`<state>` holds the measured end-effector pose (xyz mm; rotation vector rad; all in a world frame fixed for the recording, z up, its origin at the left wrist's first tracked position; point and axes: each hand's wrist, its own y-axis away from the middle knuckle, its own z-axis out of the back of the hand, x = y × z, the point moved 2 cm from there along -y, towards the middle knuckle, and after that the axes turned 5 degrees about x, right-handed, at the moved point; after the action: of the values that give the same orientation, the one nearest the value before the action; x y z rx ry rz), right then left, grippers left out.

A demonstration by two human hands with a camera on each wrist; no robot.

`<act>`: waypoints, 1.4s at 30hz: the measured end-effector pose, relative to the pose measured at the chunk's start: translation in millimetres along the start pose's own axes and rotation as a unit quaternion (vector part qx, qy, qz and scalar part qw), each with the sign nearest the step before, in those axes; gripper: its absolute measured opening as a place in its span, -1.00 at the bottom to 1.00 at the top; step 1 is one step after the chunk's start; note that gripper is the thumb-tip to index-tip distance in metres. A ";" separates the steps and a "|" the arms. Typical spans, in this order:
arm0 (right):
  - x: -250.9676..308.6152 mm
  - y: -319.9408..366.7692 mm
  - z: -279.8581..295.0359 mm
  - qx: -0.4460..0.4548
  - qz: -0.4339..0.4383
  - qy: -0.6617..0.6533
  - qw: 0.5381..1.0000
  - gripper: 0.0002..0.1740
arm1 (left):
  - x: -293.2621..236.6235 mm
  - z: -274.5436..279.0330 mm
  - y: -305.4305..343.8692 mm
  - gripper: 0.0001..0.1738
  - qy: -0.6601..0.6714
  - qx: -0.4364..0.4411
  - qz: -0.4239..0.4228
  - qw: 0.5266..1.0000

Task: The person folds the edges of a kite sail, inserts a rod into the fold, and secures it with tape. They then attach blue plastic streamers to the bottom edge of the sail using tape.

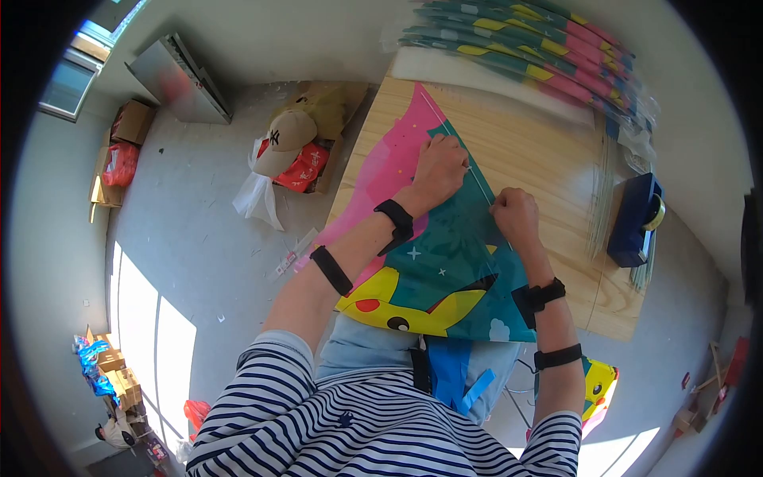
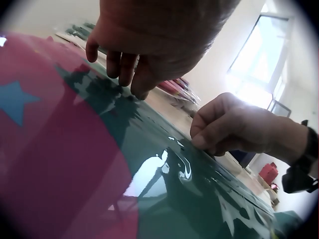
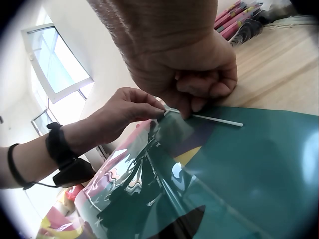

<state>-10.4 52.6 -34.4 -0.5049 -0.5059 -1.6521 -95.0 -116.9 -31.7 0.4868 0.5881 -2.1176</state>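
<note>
A large printed plastic sheet (image 1: 453, 230), pink and green with a yellow cartoon face, lies across the table's near side and looks like a kite sail. Along its slanted edge runs a thin white rod (image 3: 219, 120). My left hand (image 1: 439, 168) pinches the rod and edge farther up, thumb against forefinger in the right wrist view. Lower down the same edge, my right hand (image 1: 517, 216) grips the rod with curled fingers. A small white fitting (image 3: 172, 110) shows between the two hands. The rod's far part passes behind my left fingers.
The sheet lies on a wooden table (image 1: 556, 159). Several bagged printed sheets (image 1: 517, 48) are stacked at the back. Thin rods (image 1: 602, 199) and a dark blue tape dispenser (image 1: 632, 219) are at the right. A cap (image 1: 290, 139) tops a box on the left floor.
</note>
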 end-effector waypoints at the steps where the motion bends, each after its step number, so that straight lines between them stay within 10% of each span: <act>1: -0.2 -0.2 0.2 0.004 -0.003 0.000 1.000 -0.94 | 0.3 -0.2 -0.6 -0.99 0.001 0.001 0.003 1.000; 30: -3.5 -1.6 13.2 0.070 -0.029 -0.078 0.994 -0.84 | 3.7 -1.0 -1.9 -0.95 0.014 -0.054 -0.040 0.998; 42: -66.0 34.8 65.3 -0.077 -0.108 -0.113 0.985 -0.81 | -11.5 55.1 24.3 -0.91 0.040 -0.002 -0.056 0.998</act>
<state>35.5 139.2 -19.1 -0.7799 -0.6191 -1.8615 -75.7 -153.5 13.6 0.5499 0.6800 -2.2091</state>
